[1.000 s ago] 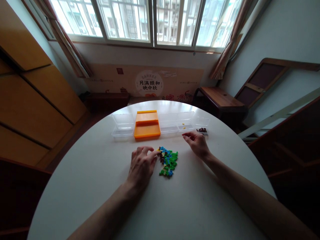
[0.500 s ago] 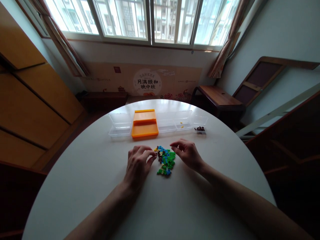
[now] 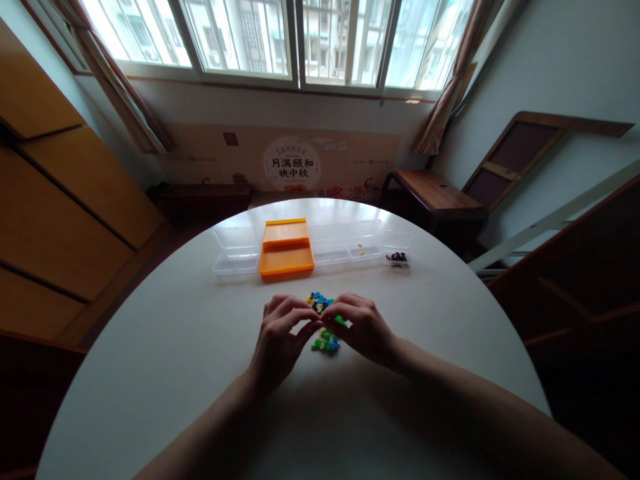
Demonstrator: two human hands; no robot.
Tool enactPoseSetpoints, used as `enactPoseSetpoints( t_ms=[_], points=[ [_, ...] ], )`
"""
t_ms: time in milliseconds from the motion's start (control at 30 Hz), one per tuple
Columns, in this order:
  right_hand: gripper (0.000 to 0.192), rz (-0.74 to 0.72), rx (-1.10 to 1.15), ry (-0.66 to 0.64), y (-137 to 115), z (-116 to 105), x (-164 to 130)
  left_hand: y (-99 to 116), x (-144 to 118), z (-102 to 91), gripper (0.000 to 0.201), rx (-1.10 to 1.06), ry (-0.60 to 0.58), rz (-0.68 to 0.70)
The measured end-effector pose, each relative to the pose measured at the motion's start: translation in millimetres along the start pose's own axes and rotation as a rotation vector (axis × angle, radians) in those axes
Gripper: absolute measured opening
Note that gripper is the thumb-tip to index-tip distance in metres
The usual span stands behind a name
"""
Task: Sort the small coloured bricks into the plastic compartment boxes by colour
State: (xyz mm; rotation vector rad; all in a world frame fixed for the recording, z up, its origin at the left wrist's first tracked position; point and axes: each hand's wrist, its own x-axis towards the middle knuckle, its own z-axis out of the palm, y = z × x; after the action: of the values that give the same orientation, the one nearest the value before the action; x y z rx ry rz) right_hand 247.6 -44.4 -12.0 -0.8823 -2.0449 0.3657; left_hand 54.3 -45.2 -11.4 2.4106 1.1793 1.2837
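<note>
A small heap of toy building bricks [image 3: 326, 342], in green, blue, yellow, cream and dark brown, lies on the white table [image 3: 190, 347]. Above it my left hand [image 3: 285, 332] is closed in a pinch, thumb and forefinger together. From the other side my right hand [image 3: 361, 327] pinches too, and the fingertips of both hands meet over the heap's middle. Whatever sits between them is too small and covered to make out. The hands hide part of the heap, mostly its right side.
Behind the heap stands a row: a clear plastic box [image 3: 237, 261], an orange open box [image 3: 286, 260], another clear box [image 3: 330, 252], a clear box [image 3: 367, 248] with a few yellow bricks, and a small clear box [image 3: 399, 263] holding dark brown bricks.
My right hand has moved left and down, and my left hand slightly right, so their fingertips now meet over the bricks. The view has shifted a little.
</note>
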Motion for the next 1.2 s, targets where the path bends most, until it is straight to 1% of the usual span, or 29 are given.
enactPoseSetpoints(
  t_ms=[200, 333, 433, 500, 567, 700, 767, 833, 933, 1067, 1200],
  points=[
    [0.019, -0.034, -0.047, -0.012, 2, -1, -1, 0, 2, -0.6, 0.015, -0.011, 0.001, -0.024],
    [0.020, -0.071, -0.089, -0.028, 2, 0, -1, 1, 2, -0.4, 0.015, -0.037, 0.003, -0.014],
    [0.018, -0.065, -0.110, -0.009, 10, -5, 2, 2, 2, -1.0, 0.014, -0.038, 0.007, -0.023],
    [0.017, -0.002, -0.131, 0.048, 22, -13, 5, 2, 2, -1.8, 0.014, -0.029, 0.003, -0.043],
    [0.018, 0.110, -0.184, 0.138, 41, -27, 7, 2, 2, -2.6, 0.017, -0.018, -0.004, -0.064],
    [0.022, 0.366, -0.346, 0.409, 88, -61, 3, 1, 0, -3.6, 0.020, -0.008, -0.011, -0.107],
    [0.026, 0.471, -0.390, 0.507, 108, -76, -2, 1, -1, -3.9, 0.020, -0.004, -0.006, -0.125],
    [0.029, 0.553, -0.400, 0.535, 122, -86, -8, 1, -1, -4.3, 0.019, 0.010, 0.006, -0.138],
    [0.031, 0.622, -0.381, 0.540, 132, -90, -12, -1, -1, -4.8, 0.017, 0.046, 0.022, -0.146],
    [0.034, 0.666, -0.330, 0.552, 133, -89, -13, -8, -2, -3.9, 0.015, 0.124, 0.019, -0.157],
    [0.030, 0.657, -0.313, 0.566, 128, -87, -11, -14, -3, -1.7, 0.013, 0.231, -0.046, -0.196]
  ],
)
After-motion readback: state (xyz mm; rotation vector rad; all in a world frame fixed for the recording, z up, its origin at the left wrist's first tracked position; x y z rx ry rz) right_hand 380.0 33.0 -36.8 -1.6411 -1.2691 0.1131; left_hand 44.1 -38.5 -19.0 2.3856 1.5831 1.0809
